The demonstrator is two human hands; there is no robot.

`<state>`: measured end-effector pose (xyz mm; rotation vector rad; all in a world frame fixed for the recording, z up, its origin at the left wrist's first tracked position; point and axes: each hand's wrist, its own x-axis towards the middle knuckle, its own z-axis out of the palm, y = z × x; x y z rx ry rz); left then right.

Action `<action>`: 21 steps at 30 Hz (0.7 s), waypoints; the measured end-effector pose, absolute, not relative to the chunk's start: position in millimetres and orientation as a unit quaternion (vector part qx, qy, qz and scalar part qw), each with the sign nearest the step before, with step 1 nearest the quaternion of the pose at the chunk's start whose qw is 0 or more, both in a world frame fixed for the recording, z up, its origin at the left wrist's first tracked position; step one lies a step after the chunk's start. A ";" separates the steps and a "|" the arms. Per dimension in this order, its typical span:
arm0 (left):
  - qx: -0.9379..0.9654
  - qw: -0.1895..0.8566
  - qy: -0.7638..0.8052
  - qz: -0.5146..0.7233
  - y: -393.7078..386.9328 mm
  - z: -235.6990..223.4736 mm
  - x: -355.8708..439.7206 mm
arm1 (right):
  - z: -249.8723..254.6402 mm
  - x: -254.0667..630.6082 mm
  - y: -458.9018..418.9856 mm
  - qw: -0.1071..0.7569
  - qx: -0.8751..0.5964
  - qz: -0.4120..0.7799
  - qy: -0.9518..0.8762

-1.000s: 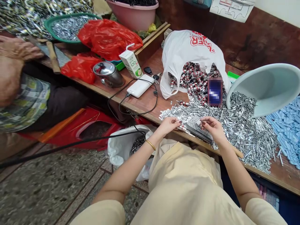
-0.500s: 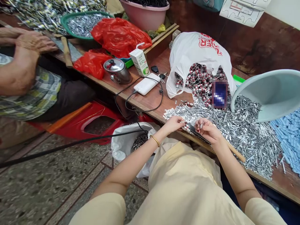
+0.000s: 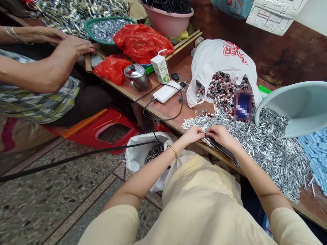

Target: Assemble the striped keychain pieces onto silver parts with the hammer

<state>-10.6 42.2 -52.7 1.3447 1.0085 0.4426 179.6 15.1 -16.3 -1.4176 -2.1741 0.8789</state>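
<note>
My left hand (image 3: 194, 134) is closed in a pinch at the table's front edge, with a tiny light metal piece at its fingertips. My right hand (image 3: 219, 134) meets it there, thumb and fingers pinched together; what they grip is too small to make out. Just below the hands, a long dark bar (image 3: 221, 148) lies along the table edge, partly behind my right wrist. A red-and-silver metal part (image 3: 207, 143) is beside it. Behind both hands spreads a heap of small silver metal pins and plates (image 3: 265, 146).
A white plastic bag (image 3: 224, 56) spills red-and-silver parts. The grey-blue basin (image 3: 304, 109) lies tipped beside light-blue pieces (image 3: 315, 153). Left are a power bank (image 3: 166, 92), drink carton (image 3: 160, 69) and metal cup (image 3: 138, 79). A white sack (image 3: 133, 153) stands below; another person's hand (image 3: 74, 46) is far left.
My right hand has moved left to meet my left hand, and its fingers have turned downward. The other person's hands have shifted right. The whole view has swung slightly.
</note>
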 end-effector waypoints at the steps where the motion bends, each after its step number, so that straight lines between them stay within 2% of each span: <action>1: 0.587 0.650 0.442 0.192 42.1 -52.1 -10.7 | -16.3 179.8 14.8 0.199 -0.503 0.316 -0.780; 21: 0.575 0.664 0.437 0.193 43.8 -51.3 -11.7 | -18.0 178.5 10.3 0.172 -0.516 0.293 -0.786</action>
